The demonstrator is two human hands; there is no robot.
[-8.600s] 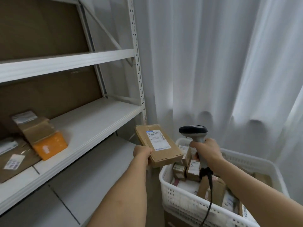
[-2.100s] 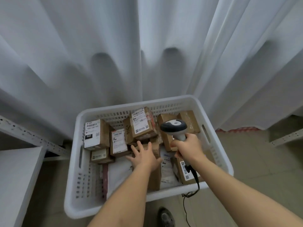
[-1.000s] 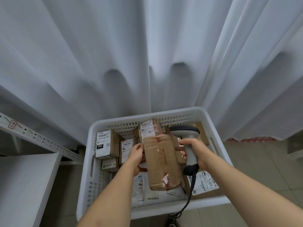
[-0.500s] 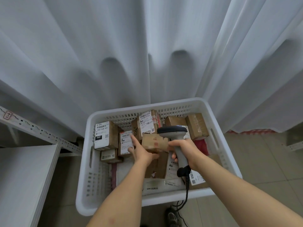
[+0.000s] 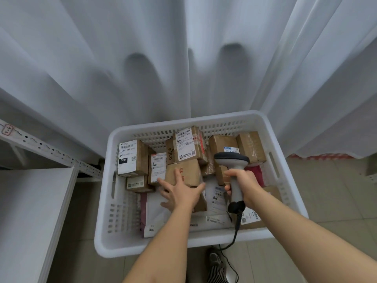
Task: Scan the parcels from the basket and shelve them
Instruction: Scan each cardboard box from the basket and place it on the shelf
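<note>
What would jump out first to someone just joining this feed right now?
The white basket packed with labelled cardboard parcels fills the centre, in front of a white curtain. The right hand grips a grey handheld scanner upright over the basket's right half. The left hand, fingers spread, rests on a brown parcel in the middle of the heap.

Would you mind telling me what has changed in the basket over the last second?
The left hand has let go of the brown parcel it held up; the parcel is back down among the others, the hand spread open on it. The right hand still grips the scanner over the basket.
</note>
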